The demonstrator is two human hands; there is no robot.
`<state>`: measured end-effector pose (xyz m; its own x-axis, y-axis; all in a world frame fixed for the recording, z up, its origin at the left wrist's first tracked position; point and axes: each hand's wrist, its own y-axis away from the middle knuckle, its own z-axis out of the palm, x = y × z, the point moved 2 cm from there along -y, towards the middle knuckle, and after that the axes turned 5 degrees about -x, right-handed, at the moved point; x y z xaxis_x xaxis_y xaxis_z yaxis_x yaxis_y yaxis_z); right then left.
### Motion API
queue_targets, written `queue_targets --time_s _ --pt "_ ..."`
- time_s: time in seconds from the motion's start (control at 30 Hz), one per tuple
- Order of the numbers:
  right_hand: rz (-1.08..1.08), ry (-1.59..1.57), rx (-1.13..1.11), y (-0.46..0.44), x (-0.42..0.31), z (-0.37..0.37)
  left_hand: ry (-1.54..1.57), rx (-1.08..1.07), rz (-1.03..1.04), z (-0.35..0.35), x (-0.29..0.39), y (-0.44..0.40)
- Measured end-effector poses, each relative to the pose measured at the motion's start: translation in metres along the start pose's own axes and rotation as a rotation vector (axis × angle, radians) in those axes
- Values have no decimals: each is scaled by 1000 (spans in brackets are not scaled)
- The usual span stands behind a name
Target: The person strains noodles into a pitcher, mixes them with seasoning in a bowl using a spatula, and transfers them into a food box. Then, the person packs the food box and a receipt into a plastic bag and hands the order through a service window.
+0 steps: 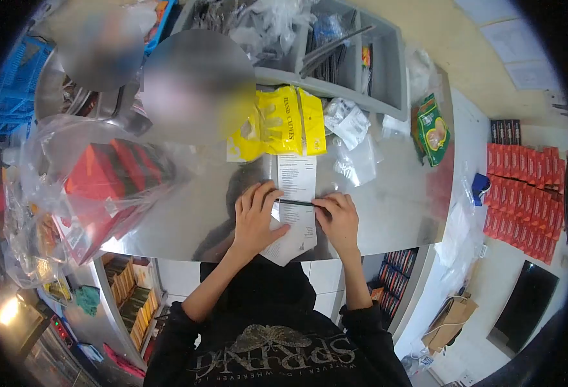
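Rod [295, 202], slender, black, across white printed paper strip [297, 177]; right grip [340, 221] pinching it, left grip [254, 218] indeterminable; likely positioning; next requires steady alignment.

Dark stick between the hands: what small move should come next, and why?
Probably steady the printed paper with the left hand, which overlaps its edge, because the dark stick crosses the paper with one end at the right hand.

Yellow packet [284, 124]: "HAND GLOVES". Black shirt [274, 371]: "WHATEVER I DO, WHEREVER". Paper [298, 226]: illegible.
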<state>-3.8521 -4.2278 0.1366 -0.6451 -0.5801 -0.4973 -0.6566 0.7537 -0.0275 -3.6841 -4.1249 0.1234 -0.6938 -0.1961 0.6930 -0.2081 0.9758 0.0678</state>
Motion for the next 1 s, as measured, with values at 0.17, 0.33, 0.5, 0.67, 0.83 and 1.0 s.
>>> queue_targets --time_s 0.17,0.33,0.5,0.67,0.83,1.0 --pt "101 -147 51 14 15 6 -65 -123 -22 0 -1 0" --pt "80 -186 102 14 19 7 -66 -209 -27 -3 4 -2" --pt "69 -173 78 17 22 8 -78 -231 -56 -1 4 -1" --pt "-25 -136 66 26 16 -5 -94 -211 -69 -1 6 -2" --pt "75 -53 39 39 23 3 -105 -193 -47 -1 5 -2" --pt "84 -67 67 41 24 6 -75 -174 -57 0 4 -1"
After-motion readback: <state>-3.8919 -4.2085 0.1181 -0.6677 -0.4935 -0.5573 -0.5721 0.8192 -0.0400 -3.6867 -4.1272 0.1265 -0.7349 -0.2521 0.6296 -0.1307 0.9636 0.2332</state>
